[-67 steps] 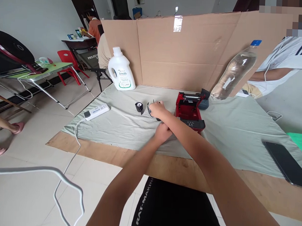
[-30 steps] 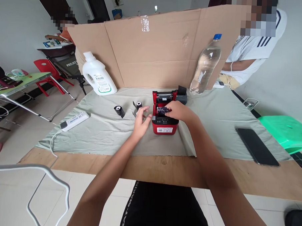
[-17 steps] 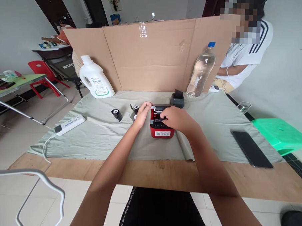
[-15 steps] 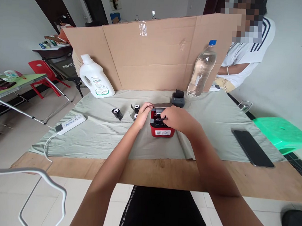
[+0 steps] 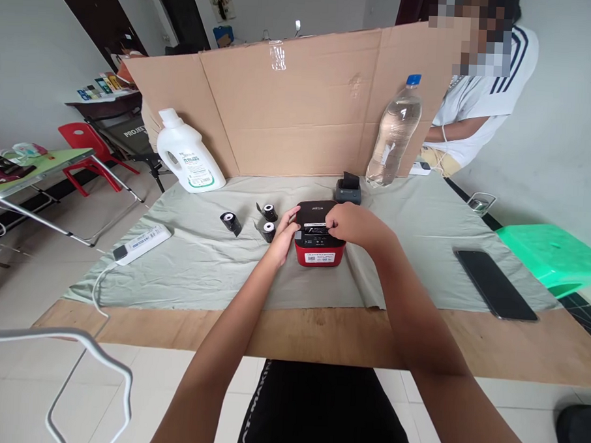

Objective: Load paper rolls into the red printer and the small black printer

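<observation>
A red and black label printer (image 5: 318, 256) sits on the cloth in front of me, its dark lid (image 5: 317, 212) down. My left hand (image 5: 284, 236) grips the printer's left side, fingers along the lid's edge. On the right, my right hand (image 5: 348, 224) is closed over the slot in the top, fingertips pinched on a black strip of label paper (image 5: 316, 231); its fingers partly hide the strip. Left of the printer stand black label rolls (image 5: 268, 231), white at their cores, one of them (image 5: 229, 221) farther left.
A small dark grey printer (image 5: 348, 190) stands behind. A water bottle (image 5: 395, 138) and a white detergent jug (image 5: 190, 155) stand before the cardboard screen (image 5: 300, 111). A power strip (image 5: 142, 245) lies left, a phone (image 5: 494, 284) right. A person in white sits beyond the screen.
The lid, open before, is now down over the printer. My left hand has shifted down along its left side, and the right hand stays at the paper strip.
</observation>
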`<state>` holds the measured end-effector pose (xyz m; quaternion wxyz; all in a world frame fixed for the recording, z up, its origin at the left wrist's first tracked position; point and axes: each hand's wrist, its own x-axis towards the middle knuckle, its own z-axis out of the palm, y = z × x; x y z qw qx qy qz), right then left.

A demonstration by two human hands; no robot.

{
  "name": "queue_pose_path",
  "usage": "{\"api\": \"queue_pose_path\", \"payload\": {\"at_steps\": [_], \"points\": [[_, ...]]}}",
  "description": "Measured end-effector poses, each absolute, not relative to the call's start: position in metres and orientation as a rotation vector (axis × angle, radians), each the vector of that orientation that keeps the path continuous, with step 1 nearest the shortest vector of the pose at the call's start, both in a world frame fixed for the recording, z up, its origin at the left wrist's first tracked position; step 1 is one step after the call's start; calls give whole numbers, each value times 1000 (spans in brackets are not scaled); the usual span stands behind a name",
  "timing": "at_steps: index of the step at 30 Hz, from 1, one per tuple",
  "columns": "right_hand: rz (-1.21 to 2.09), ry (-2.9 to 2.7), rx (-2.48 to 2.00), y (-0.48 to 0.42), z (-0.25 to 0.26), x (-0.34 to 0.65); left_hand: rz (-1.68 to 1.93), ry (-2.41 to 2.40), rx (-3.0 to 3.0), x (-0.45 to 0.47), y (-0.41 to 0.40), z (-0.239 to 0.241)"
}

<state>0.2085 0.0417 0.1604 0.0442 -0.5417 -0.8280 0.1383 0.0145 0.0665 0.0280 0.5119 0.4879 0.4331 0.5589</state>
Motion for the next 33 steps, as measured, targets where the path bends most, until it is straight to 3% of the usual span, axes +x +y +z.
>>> {"api": "queue_pose_path", "payload": {"at_steps": [8,12,17,20,26,33], "points": [[572,-2439,-1457,65,149,226,1398,963,1158,17,66,26],[604,-2226,-1667,83,138,239,1416,966,1148,20,64,27],[1504,-2006,-1677,101,114,255,1432,1006,1089,24,64,22],[1734,-1912,-1481,108,99,262,1449,963,1084,24,66,18],[1912,-1799,-1299,113,81,267,1455,955,1066,23,66,17],[1904,-1685,-1220,109,73,267,1468,960,1102,25,66,18]]}}
